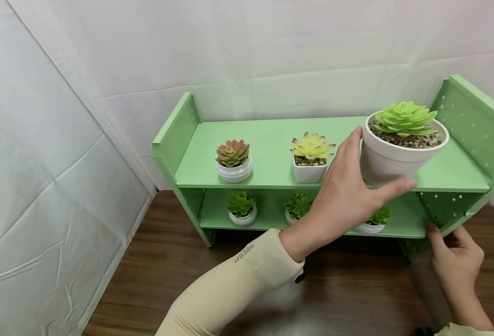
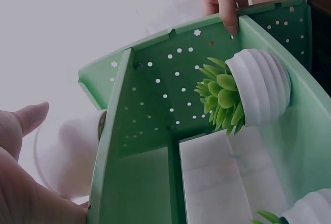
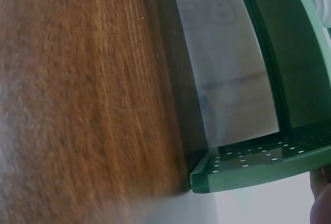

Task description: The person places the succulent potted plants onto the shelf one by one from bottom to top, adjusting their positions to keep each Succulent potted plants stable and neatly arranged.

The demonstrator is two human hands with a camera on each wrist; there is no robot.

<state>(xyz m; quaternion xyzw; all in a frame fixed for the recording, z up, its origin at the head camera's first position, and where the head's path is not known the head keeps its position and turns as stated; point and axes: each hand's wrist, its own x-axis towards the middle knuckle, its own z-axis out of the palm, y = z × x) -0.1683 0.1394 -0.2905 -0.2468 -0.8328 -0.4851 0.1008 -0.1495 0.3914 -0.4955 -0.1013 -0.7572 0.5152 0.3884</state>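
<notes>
A two-tier green shelf [image 1: 268, 133] with dotted side panels stands on the wooden surface. At the right of its top tier sits a large white pot [image 1: 383, 163] holding a bright green succulent [image 1: 406, 120]. My left hand [image 1: 343, 193] is spread at this pot, fingers extended along its left side and thumb across its lower front. In the left wrist view, the thumb [image 2: 33, 115] stands away from the pot [image 2: 75, 151]. My right hand [image 1: 457, 261] grips the lower front edge of the right side panel [image 1: 478, 121]; only part of it shows in the right wrist view.
On the top tier are a reddish succulent in a round white pot [image 1: 234, 171] and a yellow-green one in a square pot [image 1: 310, 172]. Three small green succulents [image 1: 240, 204] stand below, two partly behind my left arm. White cloth [image 1: 272, 56] hangs behind the shelf.
</notes>
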